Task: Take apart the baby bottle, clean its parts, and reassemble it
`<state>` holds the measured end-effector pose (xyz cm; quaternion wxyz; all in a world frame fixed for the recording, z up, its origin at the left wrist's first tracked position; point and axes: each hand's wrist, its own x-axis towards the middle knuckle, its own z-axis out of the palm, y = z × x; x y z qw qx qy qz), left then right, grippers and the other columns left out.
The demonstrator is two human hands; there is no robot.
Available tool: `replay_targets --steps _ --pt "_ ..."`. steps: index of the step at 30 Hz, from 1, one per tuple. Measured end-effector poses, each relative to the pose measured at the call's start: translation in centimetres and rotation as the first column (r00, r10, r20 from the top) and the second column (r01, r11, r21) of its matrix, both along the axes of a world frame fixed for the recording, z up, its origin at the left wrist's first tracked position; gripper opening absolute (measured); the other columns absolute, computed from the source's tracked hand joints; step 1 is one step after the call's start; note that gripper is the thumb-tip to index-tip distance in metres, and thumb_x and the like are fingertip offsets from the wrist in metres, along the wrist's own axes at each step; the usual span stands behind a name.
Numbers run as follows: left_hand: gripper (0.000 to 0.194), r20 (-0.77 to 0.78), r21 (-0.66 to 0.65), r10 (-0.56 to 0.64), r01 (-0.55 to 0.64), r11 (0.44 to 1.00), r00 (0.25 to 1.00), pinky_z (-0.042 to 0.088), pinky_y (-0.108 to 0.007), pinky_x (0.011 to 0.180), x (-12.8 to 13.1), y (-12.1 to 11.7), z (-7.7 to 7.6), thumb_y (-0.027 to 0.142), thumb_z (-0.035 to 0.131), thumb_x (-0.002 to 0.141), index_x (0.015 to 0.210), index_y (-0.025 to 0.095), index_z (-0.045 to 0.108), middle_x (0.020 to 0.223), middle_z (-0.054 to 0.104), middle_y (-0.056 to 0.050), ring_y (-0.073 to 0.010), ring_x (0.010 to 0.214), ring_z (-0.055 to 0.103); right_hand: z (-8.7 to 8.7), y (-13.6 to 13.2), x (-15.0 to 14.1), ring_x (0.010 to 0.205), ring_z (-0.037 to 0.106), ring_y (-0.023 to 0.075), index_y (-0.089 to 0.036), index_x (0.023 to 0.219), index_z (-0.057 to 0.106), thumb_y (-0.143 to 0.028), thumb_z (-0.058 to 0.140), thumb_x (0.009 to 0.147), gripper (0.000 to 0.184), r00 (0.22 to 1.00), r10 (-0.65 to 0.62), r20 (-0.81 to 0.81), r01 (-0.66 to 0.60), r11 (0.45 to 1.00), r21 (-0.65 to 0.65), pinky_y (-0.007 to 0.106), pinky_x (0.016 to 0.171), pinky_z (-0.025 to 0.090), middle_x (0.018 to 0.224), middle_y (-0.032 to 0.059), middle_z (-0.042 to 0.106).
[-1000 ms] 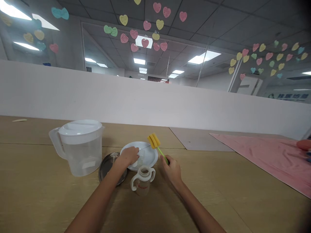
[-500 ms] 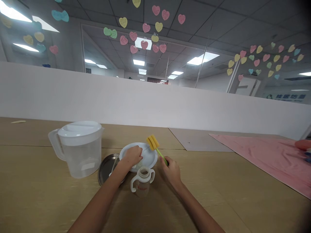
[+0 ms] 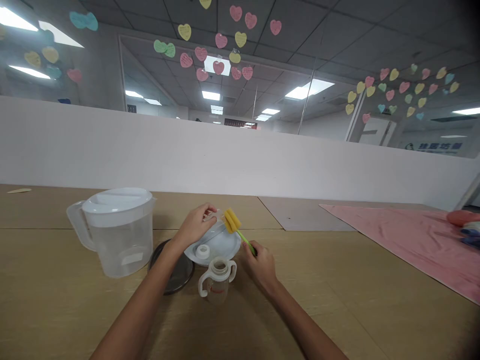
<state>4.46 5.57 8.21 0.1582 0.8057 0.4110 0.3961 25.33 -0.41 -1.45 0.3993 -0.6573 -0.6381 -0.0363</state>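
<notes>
My right hand point(image 3: 258, 262) is wrapped round the green handle of a bottle brush point(image 3: 232, 220), its yellow sponge head raised over the right side of a white bowl point(image 3: 228, 247). Above the bowl's far side, my left hand point(image 3: 197, 225) pinches a clear plastic piece point(image 3: 213, 215), perhaps a bottle cap, close to the sponge. A white screw ring point(image 3: 203, 251) is at the bowl's near left. In front of the bowl stands an uncapped clear baby bottle point(image 3: 218, 287) with two white handles. My left forearm partly covers a round metal tray point(image 3: 182, 275).
A lidded translucent pitcher point(image 3: 123, 245) stands on the tabletop at left. To the right lies a pink cloth point(image 3: 393, 232) with a red object point(image 3: 459, 217) at its far edge. A low white wall point(image 3: 225, 160) runs behind the table.
My left hand has risen out of the bowl with the clear plastic piece, uncovering the white ring. My right hand still holds the brush. The view has shifted slightly.
</notes>
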Motion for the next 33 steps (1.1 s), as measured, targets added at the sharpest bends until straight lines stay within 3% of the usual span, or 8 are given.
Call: replay_targets --steps 6,14,19,23,26,29,31,33 --pt "0.029 0.165 -0.049 -0.064 0.073 0.996 0.984 0.045 -0.029 0.08 -0.7 -0.7 1.2 0.038 0.041 0.08 0.094 0.017 0.057 0.095 0.064 -0.004 -0.0176 0.088 0.058 -0.1 -0.6 -0.4 0.052 0.045 0.0096 -0.016 0.072 0.061 -0.043 0.034 0.087 0.041 0.993 0.065 0.1 -0.075 0.992 0.1 0.021 0.05 0.024 0.057 0.0005 0.056" --pt "0.036 0.175 -0.037 -0.024 0.031 0.999 0.984 0.044 -0.029 0.08 -1.1 -0.4 0.9 0.044 0.04 0.081 0.097 0.017 0.057 0.099 0.064 -0.005 -0.0188 0.09 0.057 0.0 -0.5 -0.2 0.05 0.045 0.0095 -0.016 0.069 0.059 -0.042 0.035 0.088 0.04 0.991 0.022 0.13 -0.035 0.994 0.1 0.021 0.049 0.023 0.056 0.0006 0.057" --pt "0.042 0.121 -0.05 -0.009 0.015 0.999 0.993 0.044 -0.028 0.08 -0.5 -1.0 1.1 0.047 0.031 0.085 0.095 0.017 0.059 0.094 0.065 -0.004 -0.0186 0.087 0.057 -0.2 -0.6 -0.1 0.052 0.048 0.0096 -0.016 0.073 0.061 -0.036 0.036 0.089 0.035 0.959 0.109 0.262 -0.164 0.967 0.196 0.021 0.052 0.028 0.056 0.0014 0.057" --pt "0.043 0.006 -0.137 -0.151 0.15 0.979 0.989 0.046 -0.028 0.076 0.2 -2.0 1.6 0.049 0.036 0.083 0.091 0.018 0.064 0.089 0.067 -0.004 -0.0187 0.082 0.059 -0.6 -0.5 0.0 0.054 0.052 0.0096 -0.014 0.082 0.06 -0.029 0.037 0.09 0.029 0.923 0.142 0.359 -0.261 0.915 0.307 0.02 0.053 0.03 0.061 0.0036 0.061" --pt "0.041 0.016 -0.195 -0.32 0.317 0.928 0.947 0.043 -0.029 0.088 0.1 -2.8 2.2 0.043 0.054 0.074 0.108 0.02 0.061 0.111 0.063 -0.003 -0.0203 0.1 0.056 -1.0 -0.2 0.2 0.047 0.05 0.0087 -0.014 0.076 0.059 -0.026 0.032 0.092 0.034 0.908 0.141 0.395 -0.273 0.913 0.303 0.02 0.048 0.026 0.055 0.0026 0.059" --pt "0.048 0.016 -0.218 -0.467 0.459 0.862 0.884 0.039 -0.029 0.095 -0.6 -3.6 3.0 0.036 0.062 0.068 0.115 0.024 0.057 0.123 0.056 -0.001 -0.0203 0.111 0.051 -1.1 -0.2 0.2 0.042 0.047 0.0078 -0.014 0.072 0.058 -0.026 0.027 0.093 0.039 0.898 0.158 0.41 -0.284 0.921 0.268 0.021 0.046 0.024 0.05 0.0015 0.057" --pt "0.043 -0.028 -0.223 -0.399 0.383 0.896 0.916 0.042 -0.029 0.09 -1.0 -3.8 3.4 0.038 0.059 0.07 0.11 0.023 0.06 0.118 0.059 -0.002 -0.0208 0.105 0.055 -1.0 -0.2 0.2 0.044 0.049 0.0082 -0.014 0.073 0.058 -0.028 0.026 0.094 0.04 0.898 0.159 0.409 -0.282 0.924 0.259 0.021 0.048 0.025 0.052 0.0024 0.058" --pt "0.04 -0.072 -0.191 -0.193 0.176 0.966 0.979 0.045 -0.03 0.084 -1.5 -3.6 3.7 0.044 0.053 0.074 0.105 0.02 0.062 0.109 0.064 -0.004 -0.0212 0.095 0.059 -0.7 -0.3 0.1 0.049 0.052 0.0092 -0.015 0.075 0.06 -0.031 0.028 0.093 0.04 0.903 0.144 0.405 -0.263 0.93 0.257 0.021 0.05 0.028 0.057 0.0038 0.061"
